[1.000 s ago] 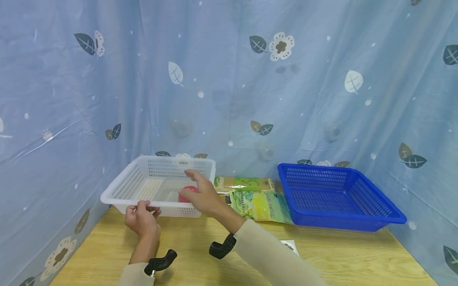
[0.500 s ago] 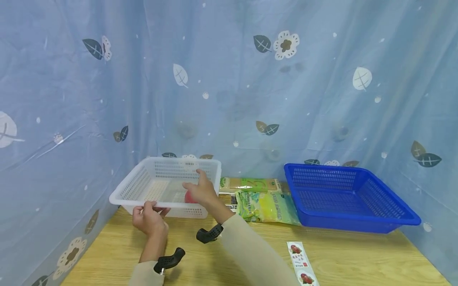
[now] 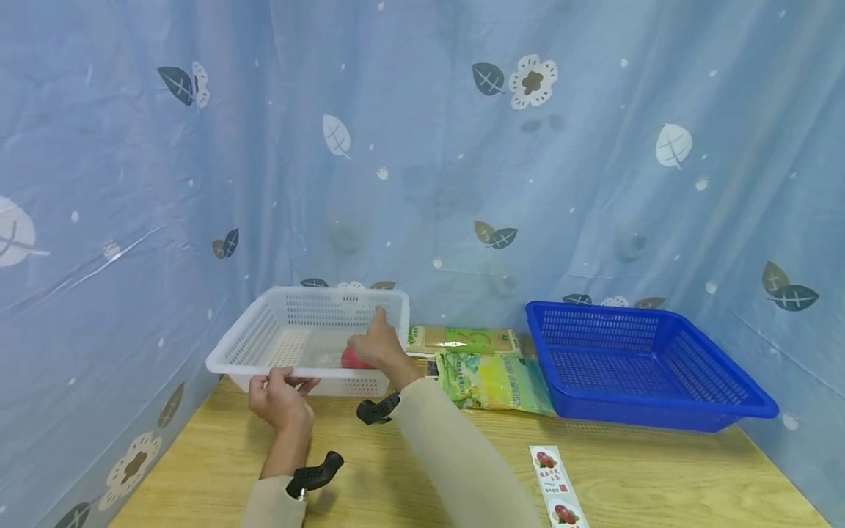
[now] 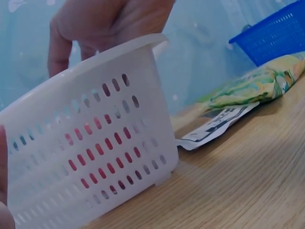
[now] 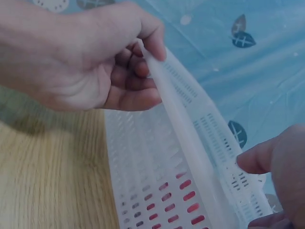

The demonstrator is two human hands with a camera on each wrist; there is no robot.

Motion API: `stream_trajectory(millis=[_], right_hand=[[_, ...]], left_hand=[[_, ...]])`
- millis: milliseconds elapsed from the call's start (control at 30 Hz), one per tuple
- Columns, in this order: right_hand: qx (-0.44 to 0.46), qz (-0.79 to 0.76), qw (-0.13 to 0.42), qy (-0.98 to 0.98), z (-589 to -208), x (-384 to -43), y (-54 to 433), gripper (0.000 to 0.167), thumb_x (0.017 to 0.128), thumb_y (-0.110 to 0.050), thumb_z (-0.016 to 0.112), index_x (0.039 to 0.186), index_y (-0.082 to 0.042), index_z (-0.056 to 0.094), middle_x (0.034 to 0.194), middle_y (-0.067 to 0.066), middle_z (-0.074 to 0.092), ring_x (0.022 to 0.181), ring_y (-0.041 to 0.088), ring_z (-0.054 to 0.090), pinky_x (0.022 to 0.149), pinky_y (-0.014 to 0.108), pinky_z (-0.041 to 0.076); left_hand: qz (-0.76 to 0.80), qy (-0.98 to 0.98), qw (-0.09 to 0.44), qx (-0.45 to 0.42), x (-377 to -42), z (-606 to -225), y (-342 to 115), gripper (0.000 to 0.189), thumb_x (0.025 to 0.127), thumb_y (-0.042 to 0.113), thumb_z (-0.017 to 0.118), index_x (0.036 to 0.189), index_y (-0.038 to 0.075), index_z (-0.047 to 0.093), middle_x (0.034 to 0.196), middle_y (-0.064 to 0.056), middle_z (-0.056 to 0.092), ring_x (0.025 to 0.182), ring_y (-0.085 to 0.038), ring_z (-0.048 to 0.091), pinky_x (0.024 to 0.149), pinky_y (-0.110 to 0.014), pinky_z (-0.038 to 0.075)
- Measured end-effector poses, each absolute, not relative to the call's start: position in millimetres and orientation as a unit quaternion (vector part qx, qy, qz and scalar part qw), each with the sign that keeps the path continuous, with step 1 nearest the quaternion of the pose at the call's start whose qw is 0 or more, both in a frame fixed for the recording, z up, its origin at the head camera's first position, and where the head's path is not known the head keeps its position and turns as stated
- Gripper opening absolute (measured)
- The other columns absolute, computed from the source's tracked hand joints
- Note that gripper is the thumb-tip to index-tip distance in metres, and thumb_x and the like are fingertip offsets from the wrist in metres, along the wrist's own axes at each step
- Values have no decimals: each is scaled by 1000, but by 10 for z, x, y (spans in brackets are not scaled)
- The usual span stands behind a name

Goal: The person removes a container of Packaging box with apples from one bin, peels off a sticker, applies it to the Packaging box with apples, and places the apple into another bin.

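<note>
A white plastic basket (image 3: 231, 359) with slotted walls stands at the left of the table. My left hand (image 3: 282, 400) grips its near rim, thumb on the outside, as the right wrist view also shows. Inside, near the right end, lies a round red thing (image 3: 353, 358); its colour shows through the slots in the left wrist view. A clear, see-through sheet or bag appears beside it. My right hand (image 3: 384, 346) reaches over the near rim, right above the red thing, one finger stretched forward and the thumb out to the left. Its other fingers are partly hidden.
A blue basket (image 3: 660, 414) stands at the right. Between the baskets lie a yellow-green packet (image 3: 495, 381), a brown and green packet (image 3: 465, 339) behind it, and a white-labelled packet (image 4: 219, 125) partly underneath. A strip of fruit stickers (image 3: 553, 480) lies in front. A blue curtain (image 3: 422, 183) encloses the table.
My right hand has drawn back slightly and come down over the red thing, covering part of it. The left hand stays on the rim. The view has shifted a little.
</note>
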State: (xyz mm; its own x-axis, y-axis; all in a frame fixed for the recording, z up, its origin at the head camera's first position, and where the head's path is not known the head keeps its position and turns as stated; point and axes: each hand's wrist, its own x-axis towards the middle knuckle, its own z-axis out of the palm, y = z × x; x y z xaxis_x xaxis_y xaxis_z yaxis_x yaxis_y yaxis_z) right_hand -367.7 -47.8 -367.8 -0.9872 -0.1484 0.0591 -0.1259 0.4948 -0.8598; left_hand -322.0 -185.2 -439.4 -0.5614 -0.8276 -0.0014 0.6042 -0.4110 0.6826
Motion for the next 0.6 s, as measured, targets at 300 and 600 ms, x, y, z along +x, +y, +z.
stream_trajectory(millis=[300,600], right_hand=[[-67,-454,38,887,-3680,-3730,-589,54,89,-18,71,134,-5,45,109,12,62,98,27,62,88,47,56],[-39,-396,32,917,-3668,-3785,-566,35,92,-13,69,122,-2,53,101,13,61,91,26,62,78,40,56]], left_hand=[[-819,-333,436,167,-3200,-4330,-1917,15,86,-8,51,76,2,48,61,-5,53,44,-14,61,39,-32,54],[-829,-334,418,163,-3218,-4364,-1862,10,88,-8,49,82,0,48,65,-6,54,45,-15,61,39,-32,55]])
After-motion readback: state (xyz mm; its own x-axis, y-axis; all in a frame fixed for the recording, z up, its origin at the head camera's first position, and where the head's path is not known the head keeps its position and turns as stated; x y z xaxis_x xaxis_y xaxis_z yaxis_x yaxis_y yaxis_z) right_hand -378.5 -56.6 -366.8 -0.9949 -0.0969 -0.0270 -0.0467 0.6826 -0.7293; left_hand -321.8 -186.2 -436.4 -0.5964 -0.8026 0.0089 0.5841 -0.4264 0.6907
